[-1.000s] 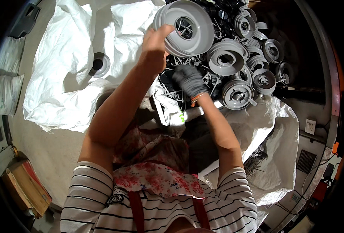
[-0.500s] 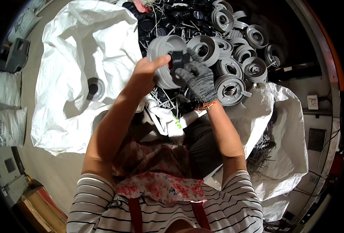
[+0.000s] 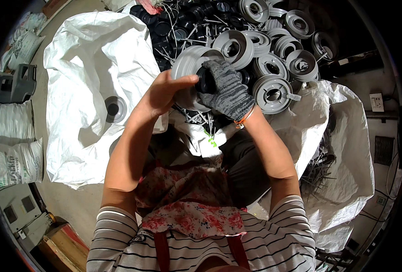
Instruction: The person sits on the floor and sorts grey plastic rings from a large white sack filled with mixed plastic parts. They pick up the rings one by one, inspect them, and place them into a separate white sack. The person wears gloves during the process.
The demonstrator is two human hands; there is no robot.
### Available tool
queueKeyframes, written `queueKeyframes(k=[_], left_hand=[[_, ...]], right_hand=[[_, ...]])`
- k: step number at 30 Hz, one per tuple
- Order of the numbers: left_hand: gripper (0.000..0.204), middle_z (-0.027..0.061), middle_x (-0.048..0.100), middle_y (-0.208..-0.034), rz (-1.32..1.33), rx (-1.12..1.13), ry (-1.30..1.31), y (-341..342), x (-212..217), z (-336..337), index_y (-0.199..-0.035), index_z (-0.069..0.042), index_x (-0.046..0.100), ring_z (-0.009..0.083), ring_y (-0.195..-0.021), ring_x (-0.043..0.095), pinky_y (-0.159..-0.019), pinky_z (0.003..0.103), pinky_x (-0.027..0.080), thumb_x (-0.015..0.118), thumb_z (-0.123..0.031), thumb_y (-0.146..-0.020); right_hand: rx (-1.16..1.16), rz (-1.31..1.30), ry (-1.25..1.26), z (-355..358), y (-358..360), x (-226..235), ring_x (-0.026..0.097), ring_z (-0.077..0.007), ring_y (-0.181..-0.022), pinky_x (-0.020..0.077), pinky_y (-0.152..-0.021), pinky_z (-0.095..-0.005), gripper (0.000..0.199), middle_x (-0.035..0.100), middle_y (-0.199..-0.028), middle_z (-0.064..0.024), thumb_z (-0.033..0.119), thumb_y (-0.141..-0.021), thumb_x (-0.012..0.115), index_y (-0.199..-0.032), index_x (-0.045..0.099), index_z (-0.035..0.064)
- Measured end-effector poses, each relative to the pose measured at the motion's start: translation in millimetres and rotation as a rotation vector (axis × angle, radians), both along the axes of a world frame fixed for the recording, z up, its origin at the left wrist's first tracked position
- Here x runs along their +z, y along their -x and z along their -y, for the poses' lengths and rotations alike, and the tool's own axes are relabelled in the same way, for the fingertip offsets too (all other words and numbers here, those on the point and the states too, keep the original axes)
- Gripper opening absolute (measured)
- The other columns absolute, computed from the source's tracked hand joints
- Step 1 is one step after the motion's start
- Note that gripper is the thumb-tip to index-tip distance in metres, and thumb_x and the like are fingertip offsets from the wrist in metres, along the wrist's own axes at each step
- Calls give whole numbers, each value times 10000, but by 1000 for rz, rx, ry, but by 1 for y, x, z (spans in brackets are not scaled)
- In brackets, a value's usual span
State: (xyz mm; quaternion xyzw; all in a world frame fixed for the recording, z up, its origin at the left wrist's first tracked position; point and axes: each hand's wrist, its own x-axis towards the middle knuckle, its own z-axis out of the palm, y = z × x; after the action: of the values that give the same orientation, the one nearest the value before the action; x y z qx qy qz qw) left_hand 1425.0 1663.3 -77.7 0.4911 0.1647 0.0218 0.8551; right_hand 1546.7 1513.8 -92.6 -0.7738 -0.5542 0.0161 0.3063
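Observation:
My bare left hand holds a grey plastic spool by its round flange, in front of my chest. My right hand, in a grey knit glove, grips the black hub piece at the middle of that same spool. Behind my hands lies a heap of similar grey spools mixed with black round parts and thin grey plastic strips.
A large white woven sack is spread out on the left with one grey spool lying on it. Another white sack is at the right. Filled sacks and a grey stool stand at the far left.
The spool has come down from the heap toward my chest. My gloved right hand has moved onto its black centre, while my left hand kept hold of the flange.

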Motion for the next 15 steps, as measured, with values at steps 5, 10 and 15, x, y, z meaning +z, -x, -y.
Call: queueKeyframes(k=[5,10,15], left_hand=[[280,19,572,-739,-18,-66,-35,0,-11,-4,-942,14,566,85,-574,548,-483,235,448,683,-205,-811],[317,-4,549,-727,2,-25,-13,3,-8,3,-947,-6,552,79,-599,538,-517,230,447,713,-232,-792],[367,-5,532,-717,4,31,-283,4,-13,12,-927,-19,541,82,-601,528,-538,232,451,740,-280,-762]], right_hand=[[62,105,16,3,-2,-6,451,-394,-1154,369,-981,-467,660,481,-1218,-216,282,-672,739,-1221,461,44],[27,-13,11,2,1,1,478,-373,-1138,387,-979,-451,642,524,-1186,-183,281,-647,770,-1199,514,75],[-213,-500,-127,-3,-1,-9,619,-275,-909,501,-824,-378,629,635,-989,-122,330,-694,764,-1209,530,54]])
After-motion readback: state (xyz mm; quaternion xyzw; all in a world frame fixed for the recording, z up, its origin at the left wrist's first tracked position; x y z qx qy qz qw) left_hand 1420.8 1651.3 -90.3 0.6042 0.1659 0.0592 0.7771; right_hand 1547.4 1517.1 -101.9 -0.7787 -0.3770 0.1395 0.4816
